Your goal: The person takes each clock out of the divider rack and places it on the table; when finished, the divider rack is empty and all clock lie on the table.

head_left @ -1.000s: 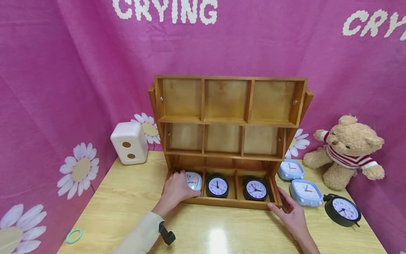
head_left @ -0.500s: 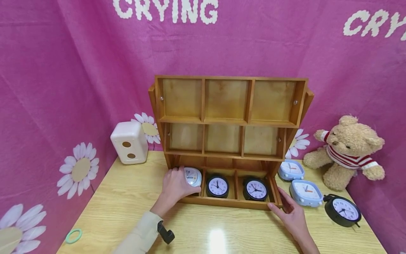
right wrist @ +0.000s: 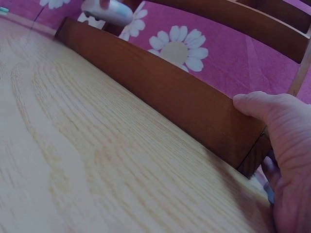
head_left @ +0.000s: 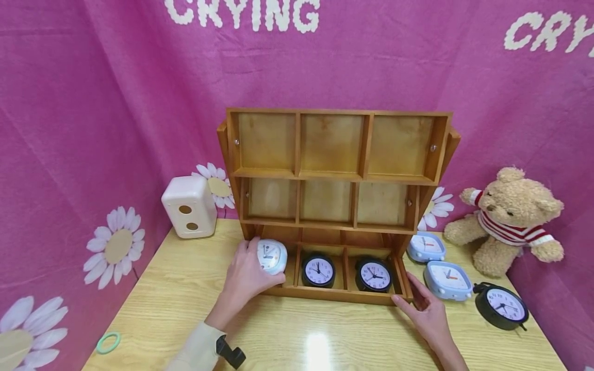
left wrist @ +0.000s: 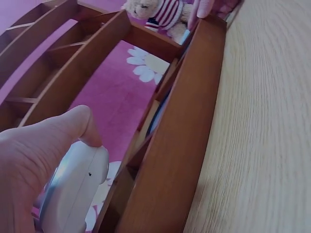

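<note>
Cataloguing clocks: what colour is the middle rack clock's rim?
Black rim, clearest in the head view.

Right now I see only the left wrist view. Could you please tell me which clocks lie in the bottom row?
Observer: A black clock in the middle and another black clock at the right.
Operator: Does the held clock show its face in any view?
Observer: Yes, its face shows in the head view.
Operator: Which clocks are right of the rack?
Observer: A blue clock, a second blue clock and a third black clock.
</note>
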Demonstrator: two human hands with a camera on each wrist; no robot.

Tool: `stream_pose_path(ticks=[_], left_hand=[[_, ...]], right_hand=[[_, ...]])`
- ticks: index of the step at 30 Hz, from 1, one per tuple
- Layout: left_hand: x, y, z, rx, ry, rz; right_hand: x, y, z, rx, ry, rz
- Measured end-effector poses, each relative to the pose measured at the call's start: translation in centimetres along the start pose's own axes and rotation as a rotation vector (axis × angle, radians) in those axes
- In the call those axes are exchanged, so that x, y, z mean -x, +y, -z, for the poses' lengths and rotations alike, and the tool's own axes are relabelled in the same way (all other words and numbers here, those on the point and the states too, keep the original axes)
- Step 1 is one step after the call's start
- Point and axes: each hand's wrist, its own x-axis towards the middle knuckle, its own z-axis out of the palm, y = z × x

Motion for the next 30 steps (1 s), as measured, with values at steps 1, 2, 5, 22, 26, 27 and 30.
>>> stream_pose_path(ticks=[1, 2, 5, 22, 26, 27, 30], left_hand=[[0.2, -0.1, 0.2, 0.004, -0.002, 0.008], [0.4, -0.2, 0.4, 0.009, -0.002, 0.012], [0.8, -0.7, 1.0, 0.020, -0.001, 0.022], [2.2, -5.6, 3.4, 0.089, 0.095, 0.147], [2.0, -6.8, 3.7, 0.095, 0.110, 0.154], [1.9, -7.1, 3.8, 0.098, 0.112, 0.157], [1.7, -8.0, 3.9, 0.109, 0.112, 0.174]], right_hand=[[0.0, 0.0, 0.0, 0.000, 0.000, -0.002], [0.0, 0.0, 0.0, -0.001, 0.000, -0.003], [0.0, 0.0, 0.0, -0.005, 0.001, -0.005], [0.2, 0.2, 0.0, -0.012, -0.002, 0.007], [0.0, 0.3, -0.1, -0.035, 0.001, 0.021], [0.0, 0.3, -0.1, -0.036, 0.002, 0.023], [-0.1, 0.3, -0.1, -0.033, 0.003, 0.028]])
